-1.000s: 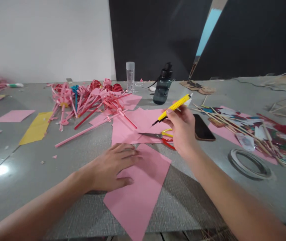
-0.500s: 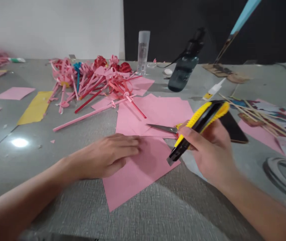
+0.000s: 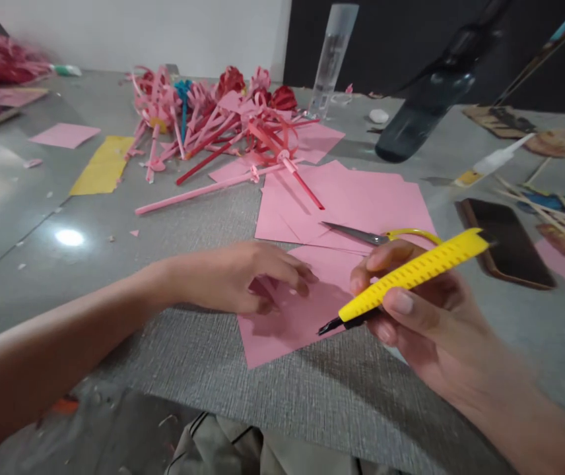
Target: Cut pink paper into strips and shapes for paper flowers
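Observation:
My left hand (image 3: 250,277) rests on a sheet of pink paper (image 3: 272,340) near the table's front edge. Its fingers are bent and apart, the tips on the paper, and it grips nothing. In my right hand (image 3: 445,330) is a yellow and black utility knife (image 3: 411,274), held between thumb and fingers, with its dark tip pointing down left over the sheet. Whether the tip touches the paper, I cannot tell. Just behind lie scissors (image 3: 362,234) with a yellow handle, partly on more pink paper (image 3: 362,191); my right hand covers part of the handle.
Pink and red paper flowers on sticks (image 3: 223,119) are heaped at the back. Behind them stand a clear bottle (image 3: 332,59) and a dark bottle (image 3: 426,99). A phone (image 3: 507,244), a glue tube (image 3: 490,161) and wooden sticks (image 3: 550,208) lie at right. Yellow paper (image 3: 101,165) lies left.
The view has shifted, so the table things appear further left or higher. My right hand has turned the knife, now showing its yellow edge. My left fingers, flat before, are now bent and apart.

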`<act>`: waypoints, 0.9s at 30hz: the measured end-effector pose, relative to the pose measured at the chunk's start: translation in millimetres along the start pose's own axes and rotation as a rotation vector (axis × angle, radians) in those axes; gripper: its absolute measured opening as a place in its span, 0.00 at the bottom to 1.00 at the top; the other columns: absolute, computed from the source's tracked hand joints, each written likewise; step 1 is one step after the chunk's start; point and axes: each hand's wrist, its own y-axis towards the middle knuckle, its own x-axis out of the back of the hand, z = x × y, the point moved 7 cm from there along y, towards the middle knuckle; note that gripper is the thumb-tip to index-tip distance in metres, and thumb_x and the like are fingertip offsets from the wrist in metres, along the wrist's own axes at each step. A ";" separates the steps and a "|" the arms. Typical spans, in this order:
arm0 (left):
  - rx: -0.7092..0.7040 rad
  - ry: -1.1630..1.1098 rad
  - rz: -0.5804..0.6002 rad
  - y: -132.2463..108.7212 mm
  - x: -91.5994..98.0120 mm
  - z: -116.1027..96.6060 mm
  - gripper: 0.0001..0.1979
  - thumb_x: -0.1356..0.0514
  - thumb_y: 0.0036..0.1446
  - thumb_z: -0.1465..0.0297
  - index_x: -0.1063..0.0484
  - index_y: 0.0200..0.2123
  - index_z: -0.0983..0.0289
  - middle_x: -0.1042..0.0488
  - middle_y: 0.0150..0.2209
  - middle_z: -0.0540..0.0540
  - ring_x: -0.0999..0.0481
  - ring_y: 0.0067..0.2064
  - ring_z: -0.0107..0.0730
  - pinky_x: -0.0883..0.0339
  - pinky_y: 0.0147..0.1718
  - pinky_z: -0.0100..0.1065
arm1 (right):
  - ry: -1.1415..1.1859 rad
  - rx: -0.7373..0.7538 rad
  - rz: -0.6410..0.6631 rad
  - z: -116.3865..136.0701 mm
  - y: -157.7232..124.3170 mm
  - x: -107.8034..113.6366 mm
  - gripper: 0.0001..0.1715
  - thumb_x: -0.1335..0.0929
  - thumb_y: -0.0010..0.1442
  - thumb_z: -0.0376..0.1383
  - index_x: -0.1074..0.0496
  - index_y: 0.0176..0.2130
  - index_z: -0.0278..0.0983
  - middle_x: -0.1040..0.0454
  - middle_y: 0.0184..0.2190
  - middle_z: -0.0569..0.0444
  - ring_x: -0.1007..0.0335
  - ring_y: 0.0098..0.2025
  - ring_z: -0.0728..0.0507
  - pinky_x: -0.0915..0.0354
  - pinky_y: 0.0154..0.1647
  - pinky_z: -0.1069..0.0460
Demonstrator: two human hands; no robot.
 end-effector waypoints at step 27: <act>0.079 -0.219 0.142 -14.5 18.6 3.0 0.34 0.39 0.56 0.84 0.36 0.65 0.66 0.38 0.69 0.54 0.39 0.70 0.34 0.43 0.68 0.41 | -0.172 -0.286 0.191 -34.1 -11.9 -38.7 0.17 0.21 0.51 0.49 0.19 0.37 0.42 0.20 0.38 0.50 0.21 0.32 0.45 0.24 0.32 0.51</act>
